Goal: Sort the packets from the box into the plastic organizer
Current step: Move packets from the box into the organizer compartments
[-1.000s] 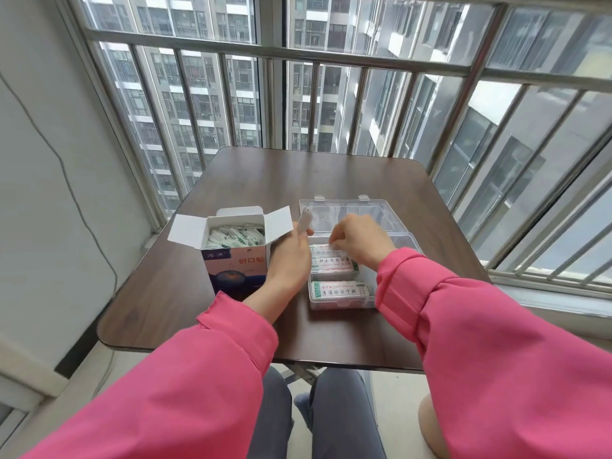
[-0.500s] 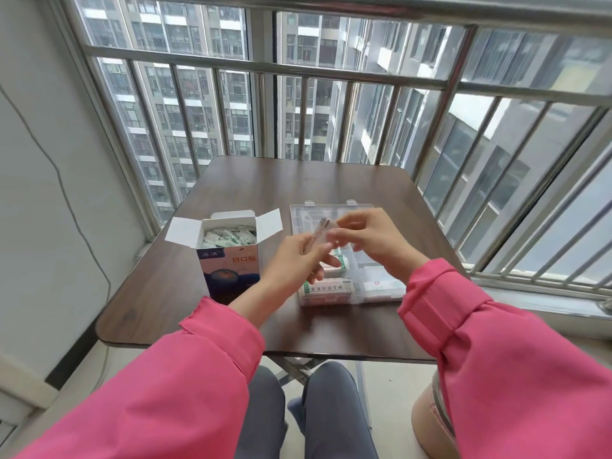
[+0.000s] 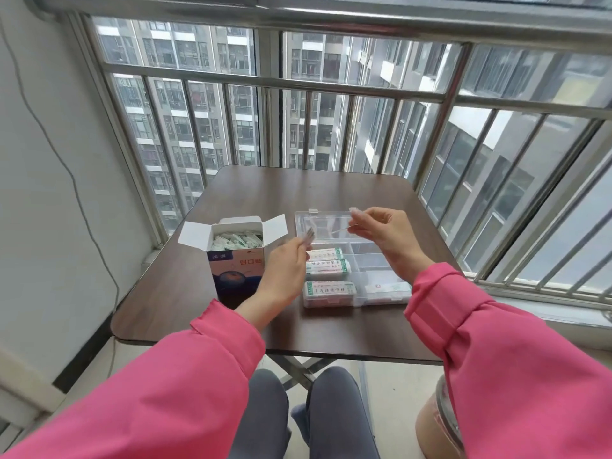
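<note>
While the small white cardboard box (image 3: 236, 256) with the dark blue front stands open left of centre in the frame, its flaps spread and its mouth packed with thin white-and-green packets (image 3: 236, 240), the sorting is judged to be in its early part: the box looks nearly full. Just right of it, the clear plastic organizer (image 3: 356, 260) is seen lying on the dark brown wooden table (image 3: 298, 190), its transparent lid (image 3: 323, 223) folded back toward the window. Three white cartons with green ends (image 3: 328, 276) are lodged in its left compartments, and a flat white packet (image 3: 387, 288) is seen in the near right compartment; the middle right cells appear unfilled.

Above the lid, a thin packet (image 3: 341, 229) is pinched edge-on between thumb and fingertips of the right hand (image 3: 381, 233), so one piece is in transit. The left hand (image 3: 288, 263) is held between box and organizer with its fingers drawn together, something pale and blurred (image 3: 309, 234) at their tips; a second packet is likely, though that cannot be confirmed. Much is left: the held piece is still to be laid down, and the bulk of the box is yet to be moved.

As for writing, red Chinese characters on the white band of the box can be made out, apparently 创口贴, with a smaller blue mark to their left too blurred to be read. Dark characters are printed along the cartons, but they are too small to be read with certainty. A small red mark on the flat packet cannot be deciphered.
</note>
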A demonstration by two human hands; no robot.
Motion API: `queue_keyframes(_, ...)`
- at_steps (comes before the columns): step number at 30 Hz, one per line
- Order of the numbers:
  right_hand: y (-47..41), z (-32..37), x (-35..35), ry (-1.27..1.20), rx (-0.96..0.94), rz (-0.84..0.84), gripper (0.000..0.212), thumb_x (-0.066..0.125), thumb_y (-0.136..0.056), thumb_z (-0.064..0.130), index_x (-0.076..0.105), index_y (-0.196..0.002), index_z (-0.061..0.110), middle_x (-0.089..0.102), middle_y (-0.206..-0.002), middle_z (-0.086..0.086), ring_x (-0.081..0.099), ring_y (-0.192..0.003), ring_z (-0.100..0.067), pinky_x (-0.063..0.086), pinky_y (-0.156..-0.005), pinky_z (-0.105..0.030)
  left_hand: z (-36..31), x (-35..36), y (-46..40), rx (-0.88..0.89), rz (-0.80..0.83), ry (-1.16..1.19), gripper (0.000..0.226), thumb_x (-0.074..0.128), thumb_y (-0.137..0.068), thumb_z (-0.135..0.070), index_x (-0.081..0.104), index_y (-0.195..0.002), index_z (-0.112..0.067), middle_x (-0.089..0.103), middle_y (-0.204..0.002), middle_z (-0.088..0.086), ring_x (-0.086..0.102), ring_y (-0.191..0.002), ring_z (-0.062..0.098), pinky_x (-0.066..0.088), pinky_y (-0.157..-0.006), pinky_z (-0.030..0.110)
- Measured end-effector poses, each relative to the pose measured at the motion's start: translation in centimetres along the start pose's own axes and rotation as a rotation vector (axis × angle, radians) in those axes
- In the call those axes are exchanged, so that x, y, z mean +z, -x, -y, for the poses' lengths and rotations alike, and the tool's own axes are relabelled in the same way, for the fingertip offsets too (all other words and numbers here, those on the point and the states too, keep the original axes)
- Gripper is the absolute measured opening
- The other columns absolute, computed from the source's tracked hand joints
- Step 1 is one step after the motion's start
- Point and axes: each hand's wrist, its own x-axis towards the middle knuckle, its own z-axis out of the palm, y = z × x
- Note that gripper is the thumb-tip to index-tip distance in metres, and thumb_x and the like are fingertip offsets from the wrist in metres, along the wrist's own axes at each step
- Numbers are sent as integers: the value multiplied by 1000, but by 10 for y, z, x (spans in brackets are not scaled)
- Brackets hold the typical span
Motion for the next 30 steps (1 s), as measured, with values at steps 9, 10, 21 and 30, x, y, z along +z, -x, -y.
queue_keyframes(9,-27,-24,16,551,41,116,13,66,-80,0,72,-92,1,67,-81,-10,60,-74,-15,48,-69,-17,14,10,-19,-62,-20,-156,28,30,-101,-9,49,-120,-1,58,-117,19,61,-97,36,32,-83,33)
queue_keyframes(10,-29,-26,19,585,43,145,13,67,-80,0,72,-92,3,66,-81,-9,60,-78,-16,48,-73,-22,15,11,-20,-55,-19,-164,28,29,-101,-10,48,-120,-1,58,-116,20,62,-95,37,34,-85,34)
queue_keyframes(21,-36,-30,33,843,-27,296,15,66,-82,5,74,-95,5,73,-96,-10,63,-85,-14,38,-73,-16,7,15,-22,-82,-39,16,27,29,-103,-21,51,-104,-6,63,-98,18,59,-93,35,40,-78,38)
queue_keyframes(30,-24,-15,20,229,28,345,30,63,-81,-7,66,-107,8,68,-100,-7,63,-93,-15,50,-89,-28,4,16,-14,15,-10,178,22,41,-100,-26,58,-90,-19,71,-72,1,46,-48,-1,45,-68,34)
